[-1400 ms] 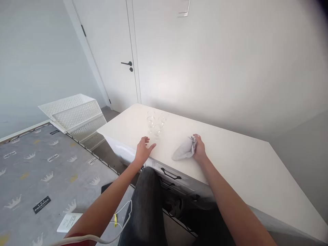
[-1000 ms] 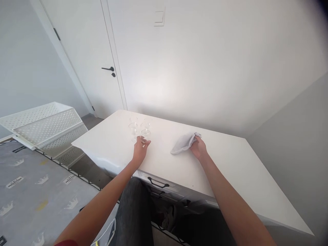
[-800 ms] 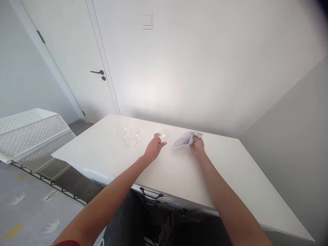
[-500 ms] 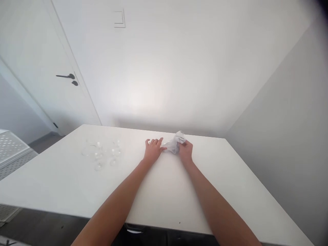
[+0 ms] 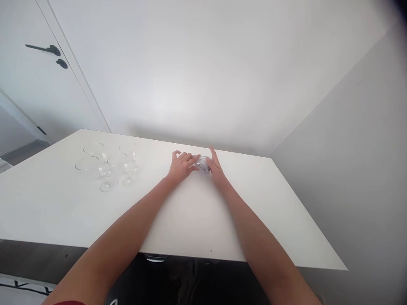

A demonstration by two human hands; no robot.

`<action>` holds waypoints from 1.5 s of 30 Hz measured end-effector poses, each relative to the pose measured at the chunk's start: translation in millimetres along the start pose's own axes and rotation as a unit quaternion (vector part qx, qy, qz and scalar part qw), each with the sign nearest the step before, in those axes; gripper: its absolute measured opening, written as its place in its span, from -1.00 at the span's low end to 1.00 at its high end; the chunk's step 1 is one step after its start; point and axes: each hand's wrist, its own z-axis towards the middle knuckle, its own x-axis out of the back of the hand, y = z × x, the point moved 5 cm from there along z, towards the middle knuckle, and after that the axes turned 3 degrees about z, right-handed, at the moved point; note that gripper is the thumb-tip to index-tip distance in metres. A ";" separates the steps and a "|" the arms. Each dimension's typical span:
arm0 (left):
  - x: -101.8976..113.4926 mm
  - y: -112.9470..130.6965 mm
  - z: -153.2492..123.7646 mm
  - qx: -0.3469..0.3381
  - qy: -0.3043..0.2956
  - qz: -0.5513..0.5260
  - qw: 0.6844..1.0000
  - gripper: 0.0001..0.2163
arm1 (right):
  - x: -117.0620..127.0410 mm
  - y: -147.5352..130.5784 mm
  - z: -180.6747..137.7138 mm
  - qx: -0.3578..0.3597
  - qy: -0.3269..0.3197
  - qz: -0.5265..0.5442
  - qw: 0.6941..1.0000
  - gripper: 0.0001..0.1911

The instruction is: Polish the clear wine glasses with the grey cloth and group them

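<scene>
My left hand (image 5: 182,166) is closed around a clear glass (image 5: 201,157), its fingers curled over the side near the table's far edge. Most of the glass is hidden, so I cannot tell its exact shape. A bunched whitish cloth (image 5: 204,164) shows inside the glass or pressed against its mouth. From the right side, my right hand (image 5: 216,168) presses its thumb onto the cloth, while another finger points upward beyond the glass. On the left of the white table (image 5: 197,220), several clear stemmed glasses (image 5: 108,185) stand in a cluster.
A white wall (image 5: 197,76) rises behind the table, and a grey wall (image 5: 346,169) borders it on the right. The white door (image 5: 38,84) with its dark handle (image 5: 52,50) is at the upper left. Dark floor (image 5: 38,262) shows below the table's front edge.
The cloth, held loosely raised in my right hand before, is now bunched at the glass between both hands. My right hand has come nearer my left. The view has tilted and shifted.
</scene>
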 end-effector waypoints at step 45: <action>-9.9 -9.2 -7.8 0.091 0.018 -0.102 0.990 -0.52 | -1.6 -3.7 8.5 0.034 -0.034 -0.028 0.998 -0.52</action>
